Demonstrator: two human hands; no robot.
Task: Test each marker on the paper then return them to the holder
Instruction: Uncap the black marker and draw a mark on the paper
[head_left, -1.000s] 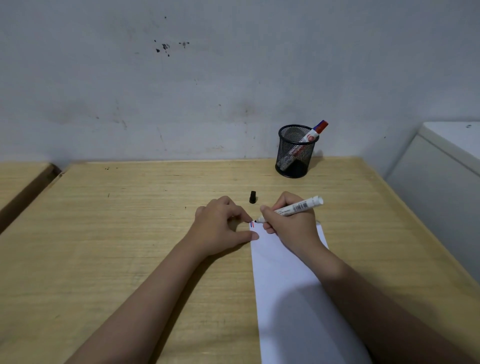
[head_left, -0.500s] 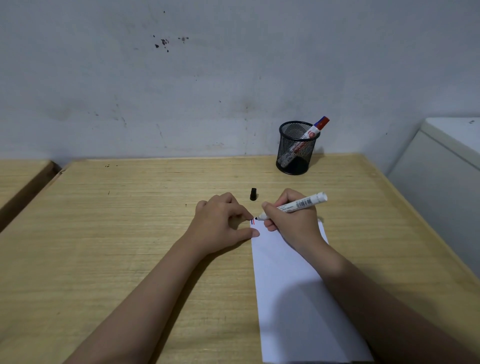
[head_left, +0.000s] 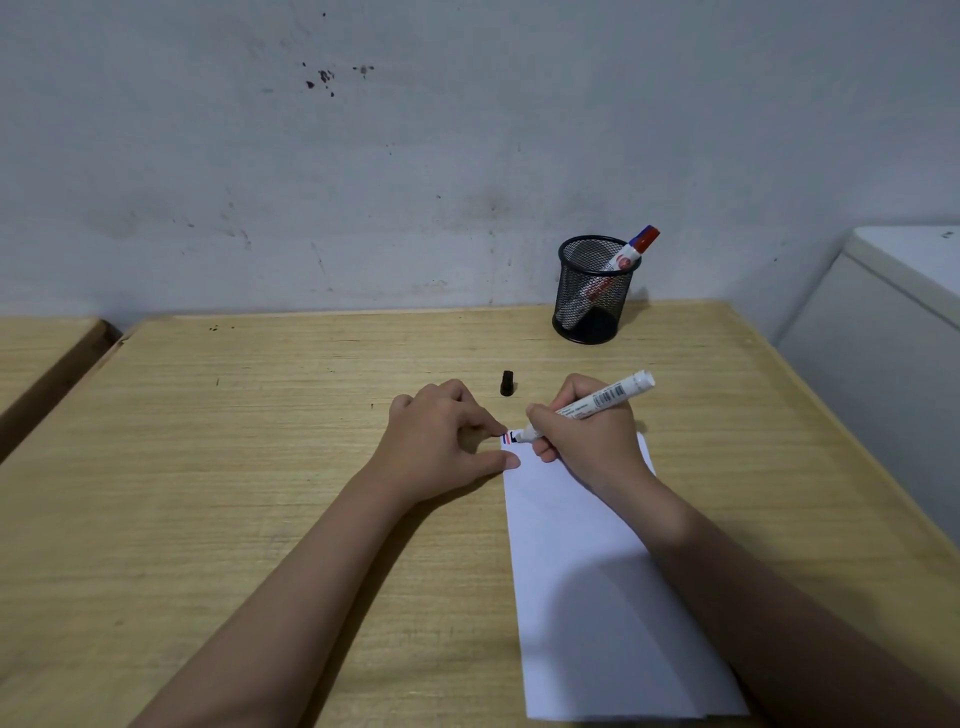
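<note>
A white sheet of paper lies lengthwise on the wooden desk. My right hand grips an uncapped white marker, whose black tip touches the paper's top left corner beside short red and blue strokes. My left hand rests on the desk with thumb and forefinger pressing that same corner. The marker's black cap stands on the desk just behind my hands. A black mesh holder at the back holds a red-capped marker leaning right.
The wooden desk ends at a grey wall behind the holder. A white cabinet stands close to the desk's right edge. A second wooden surface lies to the left across a gap.
The marker tip has made a small black mark next to the red and blue strokes. Both hands stay at the paper's corner; the view shifted slightly.
</note>
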